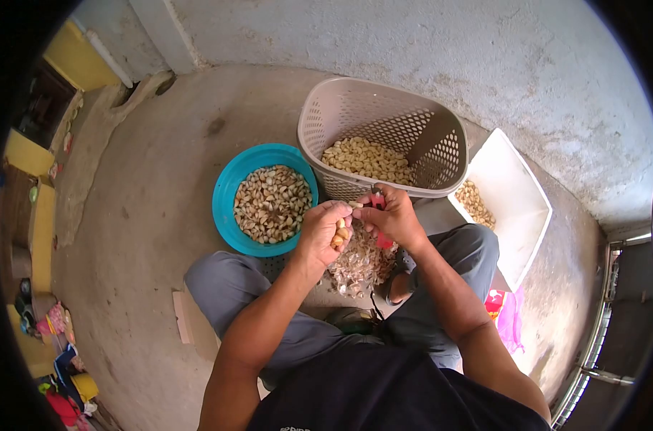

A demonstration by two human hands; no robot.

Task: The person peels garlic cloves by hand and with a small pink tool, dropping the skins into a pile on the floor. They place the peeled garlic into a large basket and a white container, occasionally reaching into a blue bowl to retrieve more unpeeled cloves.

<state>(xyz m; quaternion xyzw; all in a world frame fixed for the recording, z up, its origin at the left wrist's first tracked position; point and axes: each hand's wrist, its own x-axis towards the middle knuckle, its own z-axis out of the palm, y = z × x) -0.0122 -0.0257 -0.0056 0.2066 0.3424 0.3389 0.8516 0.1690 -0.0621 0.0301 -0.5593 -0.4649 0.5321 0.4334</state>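
My left hand (325, 231) is closed around a pale garlic clove (340, 234), held over a heap of papery peelings (360, 264) on the floor between my legs. My right hand (393, 215) grips a small red-handled knife (379, 204) with its tip at the clove. Just beyond the hands stands a beige perforated basket (344, 108) holding several peeled cloves (368, 159). To the left sits a teal bowl (226, 194) full of unpeeled cloves (272, 202).
A white rectangular tub (513, 187) with some cloves lies at the right, near a pink cloth (509, 320). Bare concrete floor spreads left; a plastered wall rises behind the basket. A wooden block (185, 316) lies by my left knee. Clutter lines the far left edge.
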